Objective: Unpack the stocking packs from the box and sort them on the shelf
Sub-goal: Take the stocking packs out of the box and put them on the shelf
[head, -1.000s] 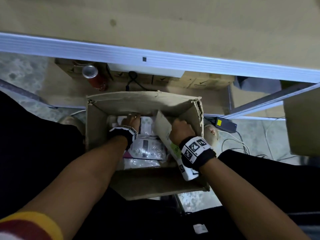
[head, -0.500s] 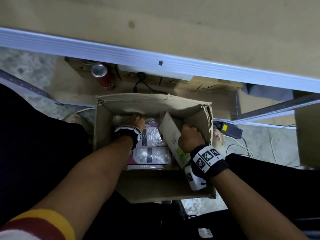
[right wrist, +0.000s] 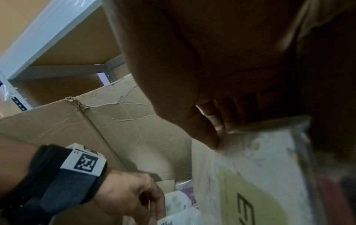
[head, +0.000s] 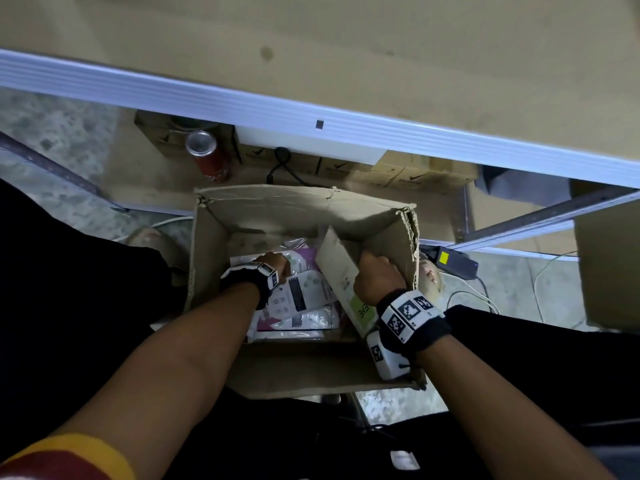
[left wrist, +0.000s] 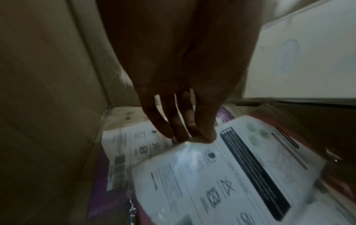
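Observation:
An open cardboard box (head: pixel 263 209) stands on the floor between my knees. Several white and purple stocking packs (head: pixel 304 299) lie flat inside it. My left hand (head: pixel 275 266) reaches into the box's far left part and pinches the edge of a white stocking pack (left wrist: pixel 221 175) between thumb and fingers (left wrist: pixel 204 130). Another pack (left wrist: pixel 123 146) lies under it. My right hand (head: pixel 377 275) grips a green-labelled pack (head: pixel 341 278) that stands on edge against the box's right wall. In the right wrist view its fingers (right wrist: pixel 213 121) curl over that pack's (right wrist: pixel 246 175) top.
The pale metal rail (head: pixel 311 109) of the shelf runs across above the box, with the brown shelf board (head: pixel 346 39) behind it. A red can (head: pixel 207 155) and flat cartons (head: pixel 401 171) sit under the shelf. A power adapter (head: pixel 453 263) and cables lie at the right.
My left hand has drawn back a little from the box's far wall and now pinches a white pack's edge. The right hand keeps its hold; the green-labelled pack stands more upright.

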`<state>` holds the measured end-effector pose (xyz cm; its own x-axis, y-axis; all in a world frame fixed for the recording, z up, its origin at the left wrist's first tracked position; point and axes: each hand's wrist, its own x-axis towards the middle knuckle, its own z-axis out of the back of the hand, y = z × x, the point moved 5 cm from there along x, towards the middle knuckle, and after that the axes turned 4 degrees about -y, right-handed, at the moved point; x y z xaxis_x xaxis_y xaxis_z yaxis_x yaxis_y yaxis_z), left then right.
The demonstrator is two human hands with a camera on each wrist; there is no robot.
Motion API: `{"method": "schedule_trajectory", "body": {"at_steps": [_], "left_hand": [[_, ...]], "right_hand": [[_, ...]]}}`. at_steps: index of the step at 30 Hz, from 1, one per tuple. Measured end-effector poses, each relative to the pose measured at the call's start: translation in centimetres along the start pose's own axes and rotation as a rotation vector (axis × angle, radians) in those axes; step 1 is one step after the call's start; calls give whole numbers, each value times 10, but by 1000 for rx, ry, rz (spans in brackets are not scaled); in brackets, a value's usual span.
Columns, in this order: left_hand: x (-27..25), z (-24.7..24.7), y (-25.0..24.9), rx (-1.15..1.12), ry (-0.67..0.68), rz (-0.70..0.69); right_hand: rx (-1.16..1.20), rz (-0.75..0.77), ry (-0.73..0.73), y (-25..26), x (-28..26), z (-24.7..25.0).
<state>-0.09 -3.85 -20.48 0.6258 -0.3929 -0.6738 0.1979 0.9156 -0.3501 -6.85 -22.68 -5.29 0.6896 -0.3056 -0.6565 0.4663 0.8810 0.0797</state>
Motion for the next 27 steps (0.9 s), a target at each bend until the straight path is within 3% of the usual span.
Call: {"method": "schedule_trajectory", "body": {"at_steps": [8, 14, 21, 27], "left_hand": [[-17, -39, -9, 56, 163, -55], [-18, -37, -9, 152, 12, -110], [-21, -43, -6, 120, 154, -44], [-22, -32, -3, 41, 106, 6]], "right_hand": [[-17, 6, 4, 0, -4, -4], [-32, 13, 7, 0, -4, -5], [-48, 16, 9, 0, -5, -5], [-40, 19, 3, 0, -7, -6]]}}
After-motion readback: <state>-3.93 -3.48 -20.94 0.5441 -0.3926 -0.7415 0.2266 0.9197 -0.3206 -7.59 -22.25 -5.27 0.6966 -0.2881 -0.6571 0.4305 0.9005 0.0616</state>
